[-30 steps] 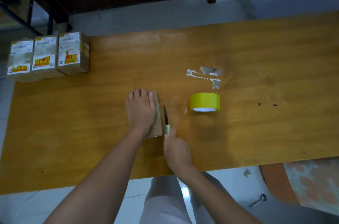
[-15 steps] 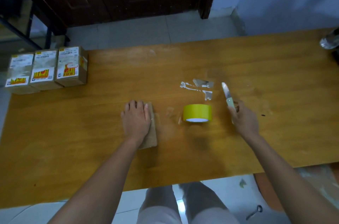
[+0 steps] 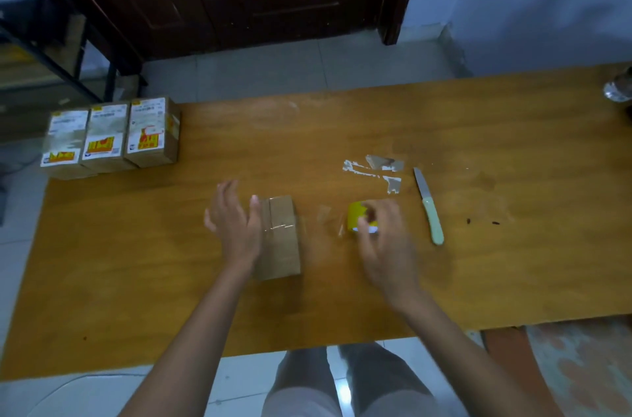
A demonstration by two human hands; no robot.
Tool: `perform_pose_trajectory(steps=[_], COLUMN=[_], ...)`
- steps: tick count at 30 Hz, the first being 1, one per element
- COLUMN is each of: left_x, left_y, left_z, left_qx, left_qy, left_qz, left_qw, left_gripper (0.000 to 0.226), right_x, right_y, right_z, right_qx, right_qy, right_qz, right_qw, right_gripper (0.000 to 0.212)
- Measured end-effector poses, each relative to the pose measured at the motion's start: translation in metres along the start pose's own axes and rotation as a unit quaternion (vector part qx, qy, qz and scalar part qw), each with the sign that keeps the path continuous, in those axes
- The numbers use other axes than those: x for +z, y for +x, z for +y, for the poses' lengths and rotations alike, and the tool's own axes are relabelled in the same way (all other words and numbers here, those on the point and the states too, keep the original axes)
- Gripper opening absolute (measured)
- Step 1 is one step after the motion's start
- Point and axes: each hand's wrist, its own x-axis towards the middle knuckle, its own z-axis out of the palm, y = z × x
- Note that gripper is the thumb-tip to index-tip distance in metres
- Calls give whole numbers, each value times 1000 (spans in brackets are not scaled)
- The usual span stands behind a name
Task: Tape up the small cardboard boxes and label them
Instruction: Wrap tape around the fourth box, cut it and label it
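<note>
A small brown cardboard box (image 3: 278, 238) lies on the wooden table (image 3: 136, 262), with clear tape across its top. My left hand (image 3: 234, 223) hovers at the box's left side with straight fingers, its thumb near the top edge. My right hand (image 3: 384, 242) curls its fingers over the yellow tape roll (image 3: 357, 216), which sits just right of the box. A knife (image 3: 429, 208) with a pale green handle lies on the table right of the roll, apart from my hand.
Three taped and labelled boxes (image 3: 113, 136) stand in a row at the table's back left corner. Torn white tape scraps (image 3: 376, 170) stick to the wood behind the roll. A clear glass object (image 3: 619, 91) sits at the far right edge.
My right hand laid the knife down on the table and came back left onto the tape roll. My left hand lifted off the box top and opened beside it.
</note>
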Motion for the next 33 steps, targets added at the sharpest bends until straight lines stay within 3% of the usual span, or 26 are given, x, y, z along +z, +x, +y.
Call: perform_pose_trajectory(steps=[2, 5, 8, 12, 20, 26, 30, 33], left_x=[-11, -13, -5, 4, -2, -5, -20, -29], left_y=[-16, -45, -58, -64, -60, -54, -47, -48], left_z=[-8, -19, -27, -29, -28, -23, -9, 12], left_qx=[-37, -33, 16, -24, -89, -127, -193, -166], left_qy=[-73, -87, -62, -56, -113, -160, -247, -247], left_qz=[37, -28, -81, -140, -166, -200, -176, -135], left_qw=[996, 995, 995, 988, 976, 958, 933, 945], left_gripper=[50, 52, 60, 66, 69, 51, 38, 32], right_x=[37, 84, 110, 123, 129, 124, 109, 95], right_y=[-19, -37, -43, -48, -45, -33, -24, -18], right_z=[-27, -46, -53, -55, -43, -33, -44, -65], right_qx=[-13, -3, 20, 56, 126, 166, 211, 264], right_qy=[34, 60, 80, 102, 135, 88, 239, 255], right_qz=[-93, -161, -176, -159, -181, -254, -213, -99], right_qw=[995, 985, 981, 980, 966, 949, 923, 925], right_gripper=[43, 61, 67, 65, 70, 73, 47, 58])
